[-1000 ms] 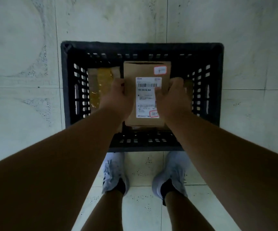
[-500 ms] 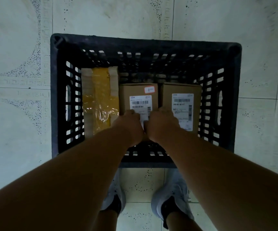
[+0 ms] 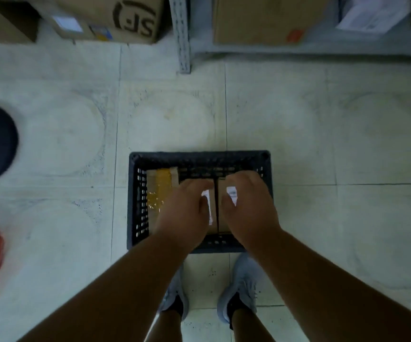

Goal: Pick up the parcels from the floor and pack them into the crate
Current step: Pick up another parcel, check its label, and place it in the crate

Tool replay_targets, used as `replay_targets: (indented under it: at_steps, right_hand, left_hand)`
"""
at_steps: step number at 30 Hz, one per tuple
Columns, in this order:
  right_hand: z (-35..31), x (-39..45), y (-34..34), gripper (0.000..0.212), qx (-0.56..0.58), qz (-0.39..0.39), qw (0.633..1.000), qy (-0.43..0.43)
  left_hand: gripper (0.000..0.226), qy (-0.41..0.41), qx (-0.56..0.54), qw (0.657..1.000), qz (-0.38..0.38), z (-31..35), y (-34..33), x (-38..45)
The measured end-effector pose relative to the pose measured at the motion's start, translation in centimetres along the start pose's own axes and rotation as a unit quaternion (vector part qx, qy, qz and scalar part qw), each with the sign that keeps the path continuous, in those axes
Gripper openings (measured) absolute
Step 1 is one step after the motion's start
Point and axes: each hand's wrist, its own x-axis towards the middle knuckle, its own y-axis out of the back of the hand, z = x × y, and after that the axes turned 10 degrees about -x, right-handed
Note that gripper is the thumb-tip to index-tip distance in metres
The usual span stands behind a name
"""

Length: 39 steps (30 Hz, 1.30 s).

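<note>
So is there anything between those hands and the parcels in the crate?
Nothing visible. The left hand and right hand hang right over the two brown parcels in the black crate. The yellow-taped parcel lies to their left, out of the way. Whether the hands touch the parcels is unclear.

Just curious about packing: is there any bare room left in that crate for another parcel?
Little. Three parcels fill the crate floor side by side: the yellow-taped parcel, then two under the left hand and right hand. Only a thin strip by the far wall looks bare.
</note>
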Motion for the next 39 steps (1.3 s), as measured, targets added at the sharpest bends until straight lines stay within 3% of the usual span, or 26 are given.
replay_targets:
  at_steps: [6,10,19,28,39]
  right_hand:
    - [-6.7,-7.9,19.7,0.022,0.064,0.152,0.986,0.041]
    - [-10.3,-13.6,30.0,0.023,0.085,0.222,0.970,0.048]
    - [-13.3,-25.7,41.0,0.029,0.126,0.401,0.907,0.027]
    - [-5.0,-34.3,48.2,0.050,0.166,0.506,0.844,-0.067]
    - [14.2,-42.3,56.1,0.048,0.124,0.556,0.812,-0.130]
  left_hand:
    - [0.028,-0.177,-0.049,0.982,0.052,18.0,9.5,-7.4]
    - [0.028,-0.243,-0.096,0.964,0.055,27.3,14.2,-12.4]
    - [0.027,-0.403,-0.096,0.910,-0.003,39.5,17.6,-21.7]
    - [0.025,-0.461,-0.097,0.879,-0.076,50.4,10.4,-26.1]
    - [0.028,-0.513,-0.114,0.840,-0.138,63.3,-8.7,-30.1]
